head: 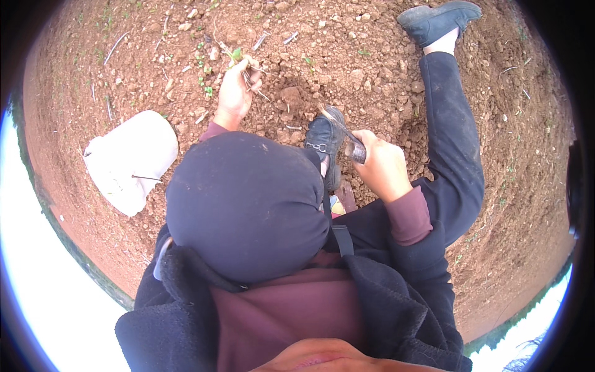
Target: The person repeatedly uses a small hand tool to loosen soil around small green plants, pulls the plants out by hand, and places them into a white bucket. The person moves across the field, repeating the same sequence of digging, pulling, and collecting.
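Observation:
Above my bent knee, my left hand (236, 93) grips a small bunch of thin dry stems or roots (247, 76) with a green leaf (236, 54) at its top. My right hand (382, 160) is closed around a short, thick wooden handle (356, 152). From that fist a narrow, dark shaft or blade (338, 124) slants up to the left, over the toe of my black shoe (324, 132); its exact kind is hard to tell. Between the hands lies a reddish clod of soil (292, 96) on loose, stony earth.
A white bag or bucket (135, 156) lies on the soil at the left, a thin dark rod or handle across it. My other shoe (439, 21) rests at the upper right, leg stretched out. Small green seedlings (208, 90) and dry stalks (261, 41) dot the ground.

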A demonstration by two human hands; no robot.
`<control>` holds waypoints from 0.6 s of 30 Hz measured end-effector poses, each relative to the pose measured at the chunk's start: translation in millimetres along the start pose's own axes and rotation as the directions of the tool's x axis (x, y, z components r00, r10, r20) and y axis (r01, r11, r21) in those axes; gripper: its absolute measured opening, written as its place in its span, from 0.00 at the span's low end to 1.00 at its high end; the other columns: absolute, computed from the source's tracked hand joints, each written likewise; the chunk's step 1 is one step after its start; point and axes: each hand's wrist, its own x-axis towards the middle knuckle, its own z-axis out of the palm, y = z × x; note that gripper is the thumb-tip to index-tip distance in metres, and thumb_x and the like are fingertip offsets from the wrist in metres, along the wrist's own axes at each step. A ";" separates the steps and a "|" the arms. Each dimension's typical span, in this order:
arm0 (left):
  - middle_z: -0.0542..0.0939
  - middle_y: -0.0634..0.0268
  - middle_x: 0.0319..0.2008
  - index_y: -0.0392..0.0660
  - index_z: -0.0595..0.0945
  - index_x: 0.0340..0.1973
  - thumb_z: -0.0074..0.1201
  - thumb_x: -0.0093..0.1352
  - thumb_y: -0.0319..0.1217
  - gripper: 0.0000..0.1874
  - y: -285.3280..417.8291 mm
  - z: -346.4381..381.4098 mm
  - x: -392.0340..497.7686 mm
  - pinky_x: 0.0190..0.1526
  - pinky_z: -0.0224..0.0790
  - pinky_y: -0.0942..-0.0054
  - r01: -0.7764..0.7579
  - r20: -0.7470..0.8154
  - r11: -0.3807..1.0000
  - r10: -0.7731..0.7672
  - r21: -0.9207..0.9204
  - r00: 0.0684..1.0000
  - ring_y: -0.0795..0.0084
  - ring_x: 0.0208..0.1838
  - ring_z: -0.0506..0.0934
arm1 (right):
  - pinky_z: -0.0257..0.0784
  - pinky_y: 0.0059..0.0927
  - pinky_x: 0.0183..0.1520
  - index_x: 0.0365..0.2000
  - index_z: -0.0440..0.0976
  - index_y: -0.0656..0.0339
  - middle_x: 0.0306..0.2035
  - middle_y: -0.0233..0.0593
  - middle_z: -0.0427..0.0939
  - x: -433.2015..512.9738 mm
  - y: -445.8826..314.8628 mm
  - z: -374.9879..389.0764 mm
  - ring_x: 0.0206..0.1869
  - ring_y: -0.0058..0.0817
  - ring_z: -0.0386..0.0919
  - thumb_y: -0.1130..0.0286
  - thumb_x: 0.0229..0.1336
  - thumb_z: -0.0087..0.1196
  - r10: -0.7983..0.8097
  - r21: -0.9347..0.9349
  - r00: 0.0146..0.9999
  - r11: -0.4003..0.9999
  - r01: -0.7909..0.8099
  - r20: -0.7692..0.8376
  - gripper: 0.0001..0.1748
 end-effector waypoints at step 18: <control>0.84 0.57 0.40 0.44 0.83 0.46 0.60 0.65 0.36 0.16 -43.4 22.0 28.3 0.47 0.71 0.68 -0.294 0.293 0.315 0.053 0.902 0.955 0.65 0.41 0.80 | 0.75 0.39 0.35 0.40 0.73 0.61 0.26 0.45 0.80 -35.1 -23.0 -77.4 0.32 0.43 0.81 0.75 0.42 0.65 0.068 -0.207 0.996 0.975 -0.080 -0.063 0.21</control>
